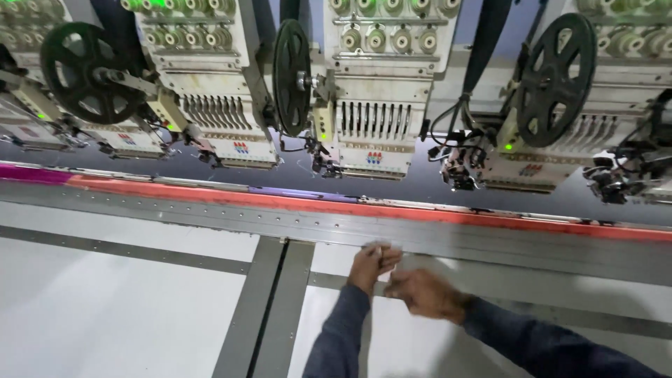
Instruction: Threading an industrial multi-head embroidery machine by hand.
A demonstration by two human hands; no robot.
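At table's edge, your left hand & right hand meet, fingers curled, blurred; can't tell what they grip. Red fabric strip lies along rail, w/ embroidery heads above; progress unclear.

White table crossed by grey metal rails; at twelve o'clock a red-and-purple fabric strip, dark navy cloth, cream embroidery heads with black wheels; sleeves dark blue

Three black spoked wheels: one at left, one edge-on at centre, one at right. Three whole embroidery heads, the middle one clearest. Two hands, left and right.
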